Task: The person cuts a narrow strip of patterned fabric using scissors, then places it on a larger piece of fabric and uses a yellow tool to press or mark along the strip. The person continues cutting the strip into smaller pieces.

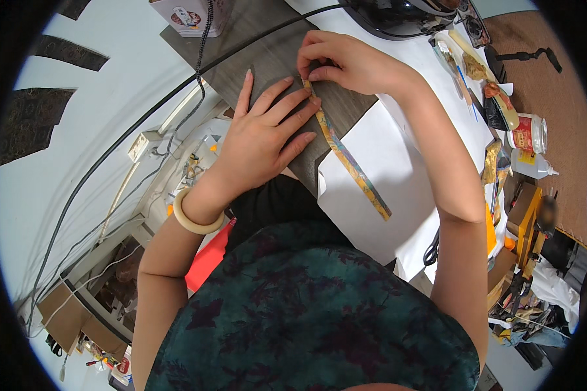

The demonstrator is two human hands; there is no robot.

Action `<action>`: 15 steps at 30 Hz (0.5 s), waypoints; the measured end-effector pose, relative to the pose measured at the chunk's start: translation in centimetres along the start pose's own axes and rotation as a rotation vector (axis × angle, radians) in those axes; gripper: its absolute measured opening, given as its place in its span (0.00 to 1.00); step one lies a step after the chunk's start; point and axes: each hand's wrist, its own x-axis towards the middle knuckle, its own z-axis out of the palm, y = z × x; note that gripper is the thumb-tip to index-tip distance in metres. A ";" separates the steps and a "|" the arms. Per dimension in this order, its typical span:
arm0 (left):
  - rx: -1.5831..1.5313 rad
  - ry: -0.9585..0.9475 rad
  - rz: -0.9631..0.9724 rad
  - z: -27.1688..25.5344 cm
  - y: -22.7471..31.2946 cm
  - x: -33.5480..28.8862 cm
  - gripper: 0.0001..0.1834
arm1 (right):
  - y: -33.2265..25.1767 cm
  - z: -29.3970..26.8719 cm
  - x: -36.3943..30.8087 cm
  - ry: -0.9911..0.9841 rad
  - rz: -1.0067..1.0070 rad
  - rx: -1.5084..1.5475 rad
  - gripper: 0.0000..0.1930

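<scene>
A narrow strip (353,169) with a yellow and blue-purple pattern runs slantwise over the dark wood-look tabletop (267,45) and onto white paper (398,159). My left hand (262,135) lies flat with spread fingers, its fingertips pressing at the strip's upper part. At the strip's far end, my right hand (355,64) pinches it between thumb and curled fingers. Those fingers hide the very tip of the strip. Its near end lies loose on the paper. A cream bangle (199,221) circles my left wrist.
A black cable (241,53) crosses above my hands. Beyond them stand a pale tin (188,18) and a glossy black appliance (398,16). To the right are brushes (460,72), a red-labelled jar (527,133), a squeeze bottle (531,163) and a yellow box (527,215).
</scene>
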 end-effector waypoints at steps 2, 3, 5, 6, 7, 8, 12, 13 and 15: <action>0.007 0.021 0.004 0.1 0.1 0.0 0.25 | 0.0 0.1 0.2 0.005 -0.021 -0.043 0.05; 0.011 0.031 0.007 0.1 0.1 0.0 0.25 | 0.0 0.2 0.3 0.008 -0.031 -0.065 0.04; 0.013 0.021 0.007 0.1 0.1 0.1 0.25 | 0.1 0.1 0.5 -0.006 -0.022 -0.080 0.04; 0.013 0.015 0.007 0.1 0.1 0.1 0.25 | 0.1 0.1 0.6 -0.013 -0.017 -0.088 0.04; 0.018 0.008 0.010 0.0 0.1 0.1 0.25 | -0.1 0.0 0.7 -0.027 0.000 -0.098 0.04; 0.023 0.002 0.012 0.0 0.1 0.1 0.25 | -0.4 -0.1 0.9 -0.042 0.016 -0.109 0.04; 0.038 -0.013 0.017 -0.2 0.0 0.2 0.26 | -0.8 -0.2 1.2 -0.070 0.038 -0.162 0.05; 0.054 -0.038 0.022 -0.4 0.0 0.2 0.26 | -0.8 -0.2 1.2 -0.060 0.035 -0.156 0.06; 0.086 -0.090 0.032 -1.0 -0.2 0.4 0.27 | -0.7 -0.2 1.2 -0.040 0.029 -0.142 0.06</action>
